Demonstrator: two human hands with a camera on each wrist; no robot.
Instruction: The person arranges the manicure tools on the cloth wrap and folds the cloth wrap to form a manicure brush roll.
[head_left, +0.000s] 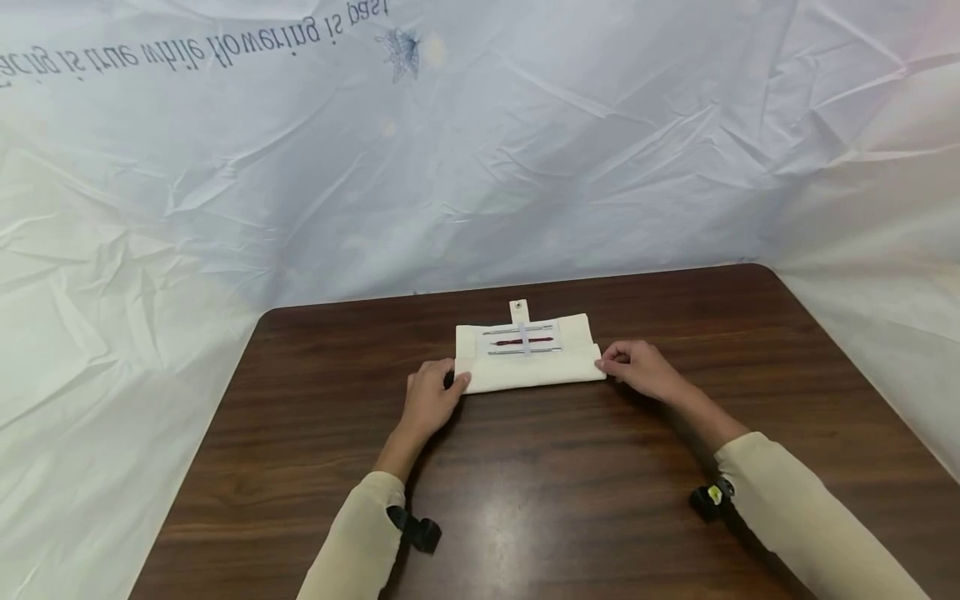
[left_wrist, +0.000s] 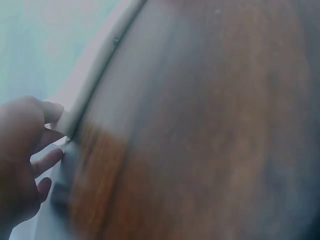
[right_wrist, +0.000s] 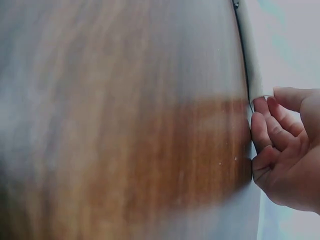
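A cream fabric roll-up case (head_left: 534,377) lies near the back of the table, its front part folded over into a thick band. Above the fold show a dark red slim tool (head_left: 507,342) and two silver slim tools, crossed by a pale strap (head_left: 523,333). A tab (head_left: 519,313) with a metal snap sticks out from the back edge. My left hand (head_left: 432,398) pinches the left end of the folded band. At its right end, my right hand (head_left: 643,369) pinches the corner between thumb and fingers, the other fingers curled beneath in the right wrist view.
The dark wood-grain table (head_left: 525,483) has a rounded back edge close behind the case. A wrinkled white sheet (head_left: 480,150) with upside-down lettering hangs behind it and along the sides. Black straps with small devices sit at both sleeve cuffs.
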